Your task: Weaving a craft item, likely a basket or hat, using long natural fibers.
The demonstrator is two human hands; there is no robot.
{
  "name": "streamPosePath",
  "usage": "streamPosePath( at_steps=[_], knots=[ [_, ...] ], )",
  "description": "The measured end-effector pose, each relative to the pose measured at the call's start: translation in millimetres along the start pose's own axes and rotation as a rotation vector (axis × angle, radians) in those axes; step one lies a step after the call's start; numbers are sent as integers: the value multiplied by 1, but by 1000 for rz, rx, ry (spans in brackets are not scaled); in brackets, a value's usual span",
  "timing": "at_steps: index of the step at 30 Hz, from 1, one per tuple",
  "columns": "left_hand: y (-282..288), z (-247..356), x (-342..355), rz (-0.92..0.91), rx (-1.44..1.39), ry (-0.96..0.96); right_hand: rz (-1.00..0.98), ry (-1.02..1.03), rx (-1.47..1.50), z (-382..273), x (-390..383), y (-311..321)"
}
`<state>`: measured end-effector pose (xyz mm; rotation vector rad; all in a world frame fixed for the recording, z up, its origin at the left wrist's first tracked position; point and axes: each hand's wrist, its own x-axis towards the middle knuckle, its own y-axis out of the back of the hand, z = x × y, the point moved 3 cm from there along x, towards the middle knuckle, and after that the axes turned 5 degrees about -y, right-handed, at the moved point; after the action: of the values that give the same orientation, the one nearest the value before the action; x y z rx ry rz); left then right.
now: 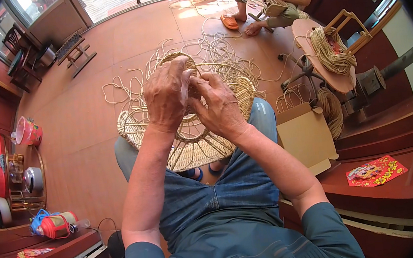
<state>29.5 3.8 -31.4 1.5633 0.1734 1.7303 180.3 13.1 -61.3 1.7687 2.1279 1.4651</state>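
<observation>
- Woven straw-coloured round piece with open ring and spokes [201,152]: in front of the lap, between the knees. Nothing clearly clamps it, so a hard pull on one side could twist it; can't tell if it rests on the floor or the legs. Uneven tension could pull the spokes out of line.
- Loose pale cord tangle [222,51]: spread on the floor beyond it. Loops cross a lot; one could knot, or catch on the black star-shaped swivel base [306,69] or a bare foot of the seated co-worker [281,5].
- Left hand [165,90] and right hand [221,102]: both bare, meeting over the ring. They block sight of the strand path, so a missed crossing is possible.
- Red printed paper sheet [377,170]: lies at right, big yellow characters and a cartoon figure. Can't confirm a brand.
- Smaller-looking red sheet [33,254]: at left, yellow print, too blurred to read.
- Fingers: bent, tips together, apparently pinching a strand; contact hidden. Slip there could loosen the weave.
</observation>
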Motion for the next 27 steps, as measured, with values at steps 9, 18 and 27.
streamPosePath(
  at_steps=[9, 18, 27],
  knots=[
    [-1, 19, -9, -177, 183, 18, -62, -74, 69, 0, 8, -1],
    [-8, 10, -4, -189, 4, 94, -45, -64, 84, -1, 6, -1],
    [-8, 18, -29, 137, -83, 56, 73, 26, 100, -6, -3, 3]
  ],
)
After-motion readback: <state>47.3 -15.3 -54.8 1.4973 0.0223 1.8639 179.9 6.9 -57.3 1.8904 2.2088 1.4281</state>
